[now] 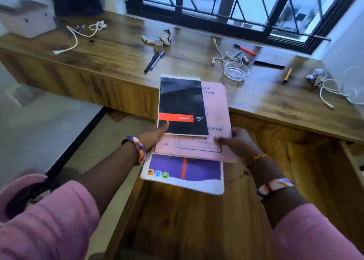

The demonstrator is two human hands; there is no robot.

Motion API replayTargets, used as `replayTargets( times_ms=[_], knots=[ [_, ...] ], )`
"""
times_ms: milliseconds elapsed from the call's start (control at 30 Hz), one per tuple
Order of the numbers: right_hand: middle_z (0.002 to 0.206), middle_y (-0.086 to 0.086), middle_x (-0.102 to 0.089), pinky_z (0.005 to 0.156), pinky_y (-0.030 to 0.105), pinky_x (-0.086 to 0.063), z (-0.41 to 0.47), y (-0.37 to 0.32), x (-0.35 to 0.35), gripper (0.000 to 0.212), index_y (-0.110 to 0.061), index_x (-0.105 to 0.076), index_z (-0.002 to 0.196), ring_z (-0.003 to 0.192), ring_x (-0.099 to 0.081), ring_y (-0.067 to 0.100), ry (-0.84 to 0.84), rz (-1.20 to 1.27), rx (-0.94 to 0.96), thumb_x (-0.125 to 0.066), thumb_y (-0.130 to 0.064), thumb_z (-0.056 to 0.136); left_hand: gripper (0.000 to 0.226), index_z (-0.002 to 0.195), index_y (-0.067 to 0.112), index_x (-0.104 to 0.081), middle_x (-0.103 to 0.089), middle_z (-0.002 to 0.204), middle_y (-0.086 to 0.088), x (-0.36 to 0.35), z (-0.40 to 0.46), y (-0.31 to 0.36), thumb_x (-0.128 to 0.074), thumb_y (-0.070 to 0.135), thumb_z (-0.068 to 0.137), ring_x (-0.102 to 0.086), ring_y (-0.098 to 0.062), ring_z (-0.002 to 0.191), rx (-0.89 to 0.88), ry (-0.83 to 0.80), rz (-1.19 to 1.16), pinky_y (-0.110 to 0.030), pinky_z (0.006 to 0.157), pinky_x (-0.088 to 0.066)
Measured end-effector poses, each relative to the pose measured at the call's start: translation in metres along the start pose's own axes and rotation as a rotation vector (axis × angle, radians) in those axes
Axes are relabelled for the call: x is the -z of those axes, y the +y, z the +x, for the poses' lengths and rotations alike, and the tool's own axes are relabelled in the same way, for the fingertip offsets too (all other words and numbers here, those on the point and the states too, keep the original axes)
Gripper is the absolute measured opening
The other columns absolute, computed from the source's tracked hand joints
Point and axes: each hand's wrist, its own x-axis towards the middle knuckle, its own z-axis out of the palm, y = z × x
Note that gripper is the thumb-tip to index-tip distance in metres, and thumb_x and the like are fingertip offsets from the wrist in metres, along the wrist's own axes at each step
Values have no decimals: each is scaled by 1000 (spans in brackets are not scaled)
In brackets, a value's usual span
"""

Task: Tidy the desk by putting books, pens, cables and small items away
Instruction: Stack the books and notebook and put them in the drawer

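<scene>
while both hands hold a stack of three books out over the desk's near edge, the left hand (155, 136) grips the left side with its thumb pressed on the black notebook (182, 104) lying on top. the right hand (239, 141) pinches the lower right corner of the pink book (218, 110) beneath it. a purple-and-white book (185, 173) sits lowest in the stack. on the wooden desk (118, 56) behind lie two pens (154, 61) side by side, a glass ashtray (235, 72), a white cable (78, 36) at far left, another cable (331, 93) at far right beside crumpled paper (316, 76), and a red marker (245, 49).
</scene>
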Motion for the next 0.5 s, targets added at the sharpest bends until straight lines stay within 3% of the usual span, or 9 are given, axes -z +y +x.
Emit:
replayTargets(
  times_ms=[67,133,167,233,267,300,367,433,500],
  knots=[
    [82,3,-62,41,7,-43,-24,17,6,27,-3,-55,103,50,-58,-5,-51,103,-62,-66,5,80,101,124,0,-54,-66,106,-23,-7,-7,-17,-58,78,60,-63,-36,97,5,105,111,-40,89,-51],
    [98,11,-66,57,14,-54,-50,38,16,35,-4,-50,110,71,-64,8,-108,269,-105,-65,5,79,95,119,-3,-56,-67,106,-22,-19,-22,-36,-64,71,60,-65,-36,96,29,62,58,-47,94,-50],
    [100,13,-68,60,19,-56,-62,51,22,39,-3,-51,110,73,-66,12,-136,362,-117,-68,6,76,75,112,-3,-58,-70,95,-19,-26,-33,-44,-65,60,72,-67,-33,86,40,14,30,-45,90,-52],
    [82,6,-73,56,20,-56,-84,77,32,49,-1,-57,104,65,-69,10,-216,455,-178,-81,1,61,35,91,1,-62,-70,70,-10,-40,-49,-59,-59,36,88,-67,-22,59,74,-89,-24,-33,68,-57],
    [75,4,-74,54,20,-55,-96,91,34,49,1,-60,103,62,-69,10,-245,463,-221,-83,-1,59,27,82,4,-61,-69,62,-7,-49,-55,-68,-57,29,91,-65,-18,51,108,-129,-63,-30,61,-55],
    [70,3,-73,53,20,-55,-107,103,35,38,4,-60,104,60,-69,10,-252,461,-261,-76,0,70,24,76,6,-61,-68,57,-5,-58,-63,-75,-56,24,91,-64,-15,47,139,-160,-90,-29,61,-54],
    [70,4,-73,52,22,-56,-117,124,33,23,10,-59,106,56,-68,11,-189,406,-312,-58,7,84,25,70,8,-59,-65,47,0,-69,-65,-90,-57,20,91,-62,-12,43,181,-157,-72,-31,68,-51],
    [88,16,-72,57,24,-57,-118,132,27,27,13,-58,111,62,-68,14,-145,361,-305,-56,9,84,25,67,10,-55,-61,42,3,-69,-65,-97,-59,19,90,-59,-14,48,186,-106,33,-29,76,-53],
    [108,23,-65,60,26,-57,-116,127,17,27,9,-58,111,71,-65,19,-145,322,-289,-57,7,84,28,64,15,-48,-56,47,3,-64,-68,-87,-59,16,89,-53,-11,50,156,10,210,-13,57,-52]
  ],
)
